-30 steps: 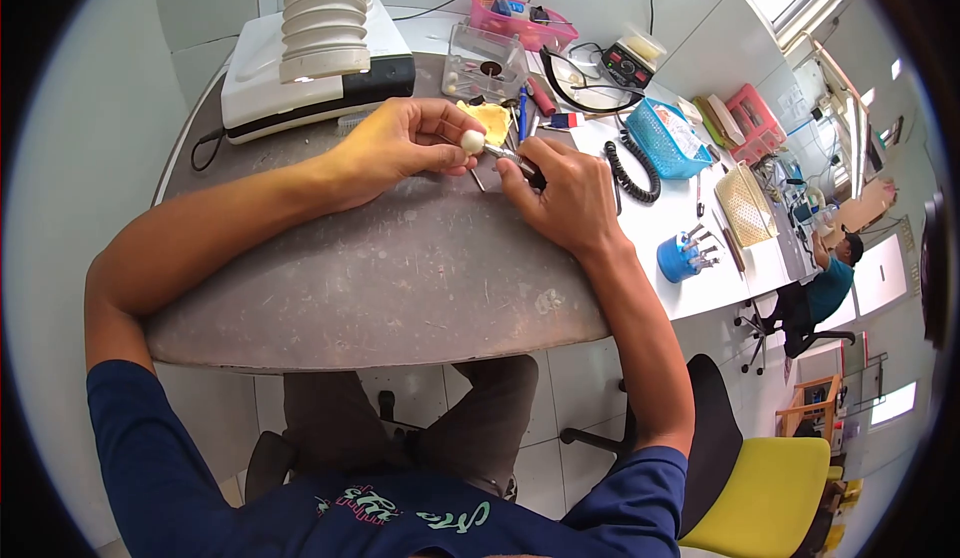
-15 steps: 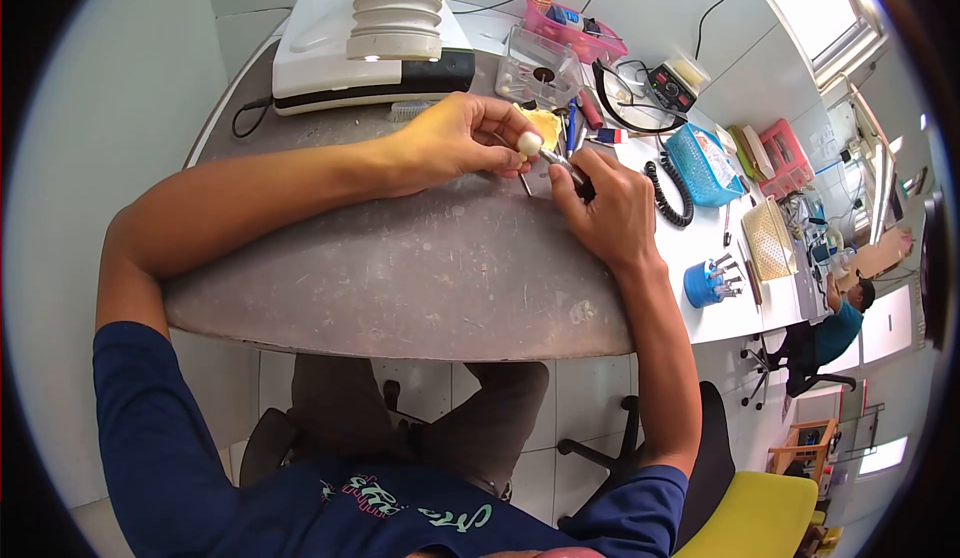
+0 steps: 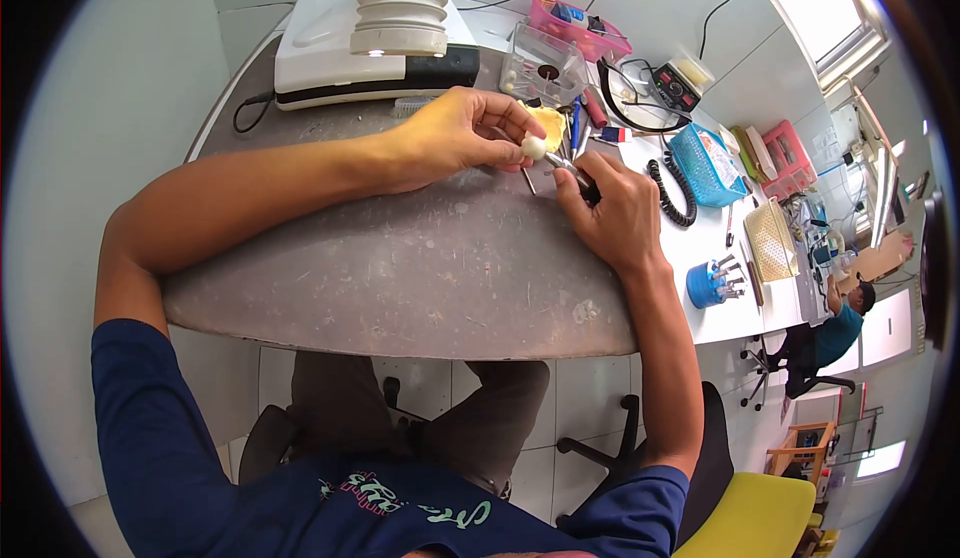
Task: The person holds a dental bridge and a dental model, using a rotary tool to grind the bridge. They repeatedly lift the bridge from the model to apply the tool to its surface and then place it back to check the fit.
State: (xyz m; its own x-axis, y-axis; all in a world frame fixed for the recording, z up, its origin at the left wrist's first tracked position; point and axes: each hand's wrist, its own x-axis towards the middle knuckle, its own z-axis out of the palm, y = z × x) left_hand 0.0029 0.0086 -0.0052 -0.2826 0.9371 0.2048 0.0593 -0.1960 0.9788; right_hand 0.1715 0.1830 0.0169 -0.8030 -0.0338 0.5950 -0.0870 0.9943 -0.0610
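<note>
Left hand (image 3: 455,140), right hand (image 3: 618,208) and bench (image 3: 400,268) appear farther right in view than a second ago, left one pinching a white ball (image 3: 534,146), right one closed round a metal tool (image 3: 562,163), tip at the ball's side, ball rounded, pale, above the bench.

I count one white ball (image 3: 534,148) in the left hand (image 3: 455,140), one tool (image 3: 559,163) in the right hand (image 3: 617,205) and, rightward of both, one blue basket (image 3: 712,184), one cream basket (image 3: 770,242), one co-worker (image 3: 840,336).
</note>
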